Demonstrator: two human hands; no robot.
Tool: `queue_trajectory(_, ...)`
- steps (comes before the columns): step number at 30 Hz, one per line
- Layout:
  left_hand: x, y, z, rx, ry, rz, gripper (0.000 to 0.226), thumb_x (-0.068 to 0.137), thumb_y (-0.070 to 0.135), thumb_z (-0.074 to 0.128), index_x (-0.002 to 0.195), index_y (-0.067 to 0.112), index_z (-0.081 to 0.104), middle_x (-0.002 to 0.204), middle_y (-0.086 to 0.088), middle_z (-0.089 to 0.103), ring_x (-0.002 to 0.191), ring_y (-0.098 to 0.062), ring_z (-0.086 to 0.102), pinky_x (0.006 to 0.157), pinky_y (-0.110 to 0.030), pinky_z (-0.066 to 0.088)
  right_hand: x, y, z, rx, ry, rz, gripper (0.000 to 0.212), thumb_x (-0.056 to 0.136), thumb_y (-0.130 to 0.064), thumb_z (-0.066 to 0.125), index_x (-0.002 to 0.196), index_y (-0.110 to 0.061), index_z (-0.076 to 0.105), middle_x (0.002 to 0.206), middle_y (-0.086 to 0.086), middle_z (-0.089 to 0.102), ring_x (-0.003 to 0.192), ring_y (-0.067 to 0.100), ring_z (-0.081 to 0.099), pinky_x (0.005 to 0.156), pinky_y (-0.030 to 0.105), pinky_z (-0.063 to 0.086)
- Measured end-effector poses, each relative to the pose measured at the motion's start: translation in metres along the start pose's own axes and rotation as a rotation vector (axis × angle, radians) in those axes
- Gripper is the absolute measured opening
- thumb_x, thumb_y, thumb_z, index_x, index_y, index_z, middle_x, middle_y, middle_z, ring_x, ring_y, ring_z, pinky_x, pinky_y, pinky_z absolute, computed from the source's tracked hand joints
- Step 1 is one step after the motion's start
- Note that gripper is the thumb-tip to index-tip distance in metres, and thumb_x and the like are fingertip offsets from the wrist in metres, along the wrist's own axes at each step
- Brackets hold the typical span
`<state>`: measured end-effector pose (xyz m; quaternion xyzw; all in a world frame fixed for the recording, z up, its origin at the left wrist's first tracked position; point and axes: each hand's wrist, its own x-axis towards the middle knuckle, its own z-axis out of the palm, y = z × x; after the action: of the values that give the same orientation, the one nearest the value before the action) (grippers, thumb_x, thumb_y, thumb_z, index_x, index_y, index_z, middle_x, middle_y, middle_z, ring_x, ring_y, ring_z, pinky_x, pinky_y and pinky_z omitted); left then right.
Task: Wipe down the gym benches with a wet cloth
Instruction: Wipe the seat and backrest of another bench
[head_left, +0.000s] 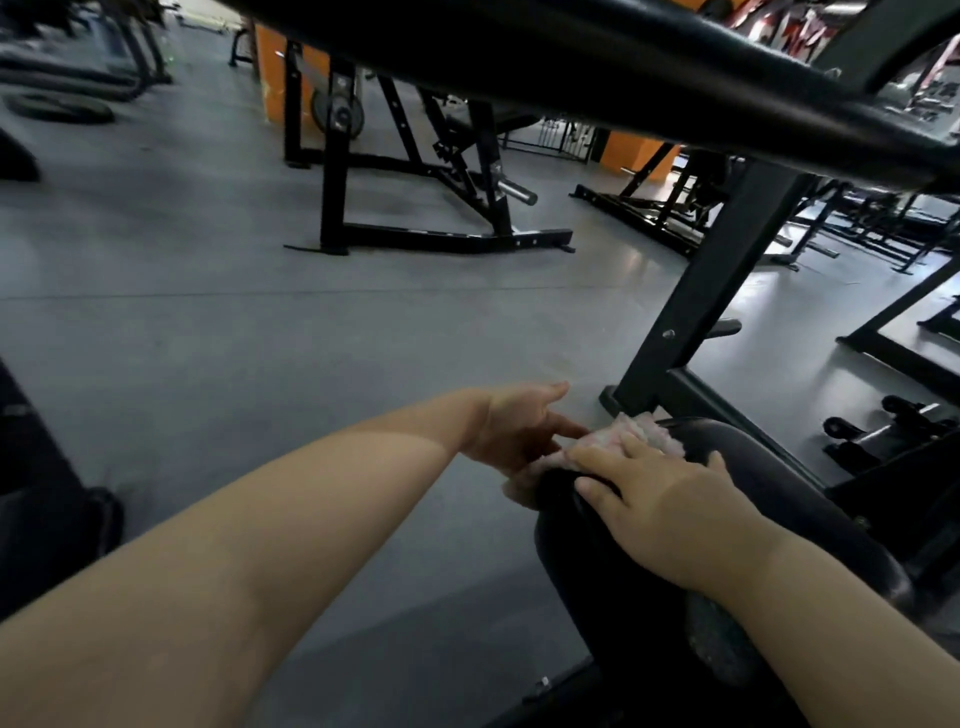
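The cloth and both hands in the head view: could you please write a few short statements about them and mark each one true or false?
1. The cloth is pale pink and lies on a black padded roller. True.
2. The right hand rests flat on the pad, fingers reaching onto the cloth. True.
3. The left hand is on the grey floor. False: it is raised, touching the cloth's edge.
4. The floor is orange. False: it is grey.

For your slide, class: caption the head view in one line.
Both hands, left and right, work a pale cloth over a black bench pad.
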<state>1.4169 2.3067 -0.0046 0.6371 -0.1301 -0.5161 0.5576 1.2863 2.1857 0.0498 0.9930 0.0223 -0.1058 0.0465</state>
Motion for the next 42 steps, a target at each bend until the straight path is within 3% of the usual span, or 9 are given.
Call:
queue_trajectory(4,-0.017,-0.017,0.002,-0.109,0.039,0.006,0.075,0.094,0.063,0.003,0.144,0.016,0.034,0.146,-0.019,0.037,0.128,-0.035,0.040,0.102,-0.049,0.035,-0.007,-0.015,0.004,-0.024,0.025,-0.035,0.036,0.099,-0.049,0.026,0.135,-0.053,0.027,0.158,0.000,0.016,0.144,0.029,0.014,0.112,0.062,0.009)
queue_trajectory(15,-0.049,-0.041,0.046,-0.261,0.255,0.139,0.060,0.099,0.054,0.009,0.137,0.017,0.038,0.125,-0.014,0.051,0.091,-0.024,0.058,0.078,-0.037,0.048,-0.036,-0.028,0.005,-0.122,-0.035,-0.060,0.044,0.101,-0.042,0.023,0.145,-0.042,0.021,0.160,-0.001,0.003,0.146,0.023,0.010,0.109,0.065,0.001)
queue_trajectory(19,-0.057,-0.053,0.062,-0.347,0.300,0.200,0.048,0.101,0.050,0.019,0.127,0.018,0.043,0.121,-0.010,0.052,0.105,-0.033,0.058,0.081,-0.042,0.051,-0.049,-0.025,0.007,-0.131,-0.084,-0.046,0.045,0.102,-0.041,0.022,0.147,-0.040,0.017,0.160,-0.006,0.002,0.145,0.020,0.017,0.109,0.065,-0.004)
queue_trajectory(24,-0.065,-0.056,0.099,-0.131,0.518,0.285,0.033,0.100,0.037,0.038,0.128,0.019,0.035,0.110,-0.009,0.052,0.097,-0.023,0.055,0.090,-0.042,0.047,-0.082,-0.018,0.010,-0.069,-0.011,-0.077,0.043,0.102,-0.038,0.022,0.145,-0.042,0.021,0.156,-0.018,0.013,0.137,0.005,0.030,0.114,0.058,-0.005)
queue_trajectory(28,-0.049,-0.059,0.137,-0.030,0.792,0.427,0.036,0.099,0.023,0.045,0.131,0.014,0.033,0.129,-0.005,0.040,0.120,-0.023,0.043,0.099,-0.033,0.038,-0.114,-0.009,0.015,-0.014,0.080,-0.084,0.039,0.101,-0.039,0.029,0.139,-0.048,0.031,0.147,-0.028,0.027,0.126,-0.001,0.042,0.116,0.048,-0.007)
queue_trajectory(31,-0.035,-0.070,0.171,0.043,0.983,0.502,0.040,0.096,0.016,0.046,0.135,0.010,0.034,0.150,-0.016,0.017,0.138,-0.034,0.019,0.113,-0.044,0.021,-0.137,-0.003,0.030,0.097,0.184,-0.072,0.029,0.098,-0.034,0.041,0.121,-0.043,0.056,0.135,-0.027,0.044,0.123,-0.002,0.047,0.116,0.043,-0.004)
queue_trajectory(34,-0.038,-0.078,0.212,0.048,0.947,0.459,0.054,0.101,0.021,0.037,0.148,0.010,0.013,0.155,-0.016,-0.019,0.143,-0.031,-0.016,0.118,-0.044,0.001,-0.160,0.012,0.047,0.158,0.427,0.062,0.020,0.086,-0.026,0.054,0.091,-0.029,0.073,0.113,-0.008,0.067,0.111,0.016,0.061,0.108,0.051,0.021)
queue_trajectory(36,-0.041,-0.081,0.237,0.113,0.938,0.387,0.062,0.100,0.028,0.037,0.149,0.013,0.000,0.151,-0.015,-0.030,0.141,-0.032,-0.024,0.117,-0.045,0.001,-0.173,0.017,0.056,0.158,0.390,0.254,0.021,0.089,-0.023,0.054,0.094,-0.028,0.074,0.122,-0.002,0.064,0.116,0.021,0.057,0.109,0.053,0.025)
queue_trajectory(42,-0.039,-0.074,0.240,0.149,0.952,0.293,0.080,0.097,0.037,0.042,0.147,0.015,-0.016,0.151,-0.019,-0.029,0.141,-0.036,-0.021,0.117,-0.047,0.003,-0.187,0.018,0.061,0.189,0.314,0.414,0.027,0.091,-0.030,0.048,0.109,-0.036,0.066,0.137,-0.011,0.051,0.120,0.016,0.051,0.112,0.051,0.022)
